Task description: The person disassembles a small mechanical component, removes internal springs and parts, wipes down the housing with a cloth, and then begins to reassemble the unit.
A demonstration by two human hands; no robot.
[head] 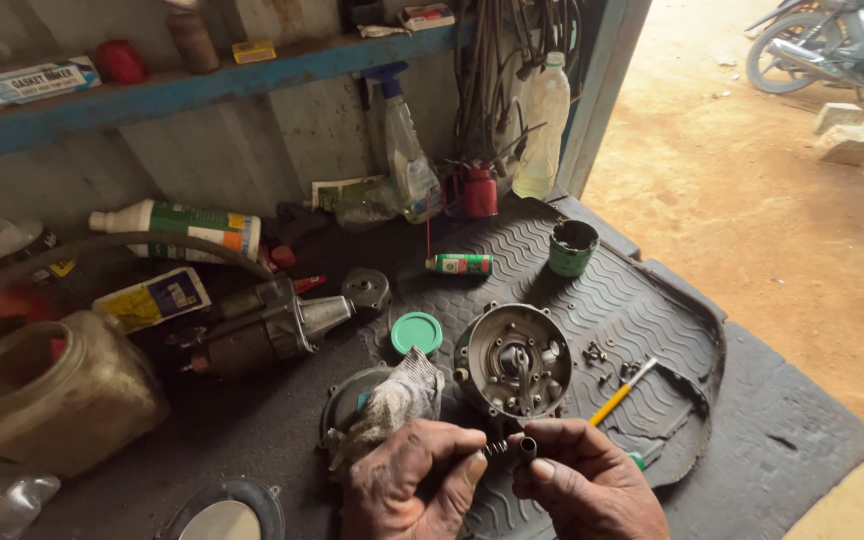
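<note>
My left hand (pixel 407 482) and my right hand (pixel 584 483) meet at the bottom centre and pinch a small metal spring with a short dark cap (pixel 512 447) between their fingertips. Just beyond them a round metal housing (pixel 514 362) with inner parts lies on the black ribbed rubber mat (pixel 642 300). A dirty rag (pixel 392 400) covers another round part to the left of the housing. A yellow-handled screwdriver (pixel 620 392) lies right of the housing, near several small screws (pixel 597 353).
On the bench lie a starter-like motor (pixel 267 322), a green lid (pixel 417 332), a green tin (pixel 573 247), a small green tube (pixel 460 264), a plastic jar (pixel 52 390), bottles and a spray bottle (pixel 404 150). A blue shelf (pixel 202 85) runs above. Sandy ground and a motorcycle (pixel 832 40) lie to the right.
</note>
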